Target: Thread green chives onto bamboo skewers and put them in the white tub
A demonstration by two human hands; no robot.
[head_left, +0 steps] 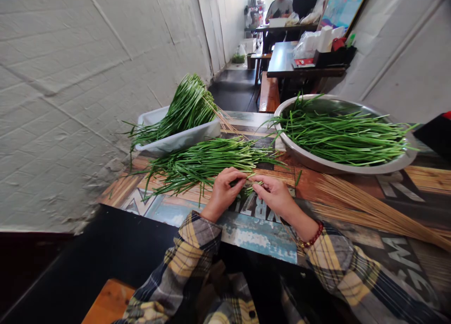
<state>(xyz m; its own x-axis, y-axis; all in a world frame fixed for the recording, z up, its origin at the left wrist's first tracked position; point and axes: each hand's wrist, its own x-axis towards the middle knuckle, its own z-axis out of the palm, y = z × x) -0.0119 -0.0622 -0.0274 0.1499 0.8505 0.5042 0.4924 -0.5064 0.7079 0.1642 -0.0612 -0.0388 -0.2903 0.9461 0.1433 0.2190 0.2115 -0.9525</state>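
Observation:
My left hand (pixel 227 188) is closed in a pinch on the pale stem ends of some garlic chives (pixel 207 162), which lie in a loose pile on the table with their leaves to the left. Close against it, my right hand (pixel 275 192) is also closed, fingertips at the same stems. A thin bamboo skewer (pixel 289 232) runs out from beneath my right palm toward me; its tip is hidden by the fingers. Behind the pile, a white plastic tray (pixel 179 138) holds a thick stack of chives (pixel 186 103), with skewer ends sticking out to the right.
At the right, a wide metal basin (pixel 338 168) holds more loose chives. Many bamboo skewers (pixel 380 209) lie fanned on the patterned table (pixel 246 235) before it. A white wall (pixel 70 103) borders the left. Farther back are another table (pixel 282 56) and a seated person (pixel 280 7).

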